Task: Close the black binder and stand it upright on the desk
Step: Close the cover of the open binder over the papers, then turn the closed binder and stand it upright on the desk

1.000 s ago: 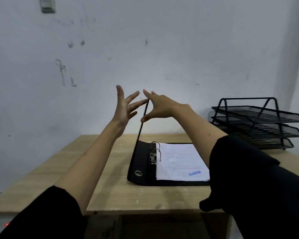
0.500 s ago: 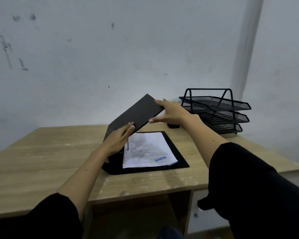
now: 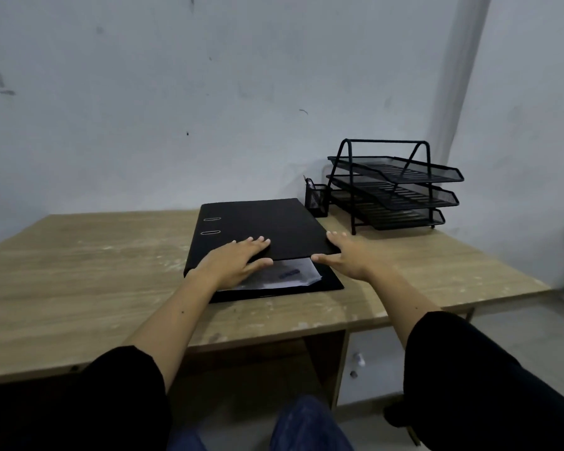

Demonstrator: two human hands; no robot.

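The black binder (image 3: 261,222) lies flat on the wooden desk (image 3: 95,271), its top cover lowered almost shut. White paper (image 3: 290,276) shows in the gap at the front edge. My left hand (image 3: 235,262) lies on the cover near its front edge, fingers on top and thumb under the edge. At the cover's front right corner is my right hand (image 3: 345,258), fingers along the side edge and thumb at the front edge. The spine with two slots faces left.
A black three-tier mesh tray rack (image 3: 394,190) stands at the back right of the desk, with a small mesh pen holder (image 3: 316,198) beside it. The wall runs right behind the desk. A drawer unit (image 3: 358,359) sits under the desk's right side.
The cover has swung from upright down over the papers, both hands following it. My view has shifted down and to the right.
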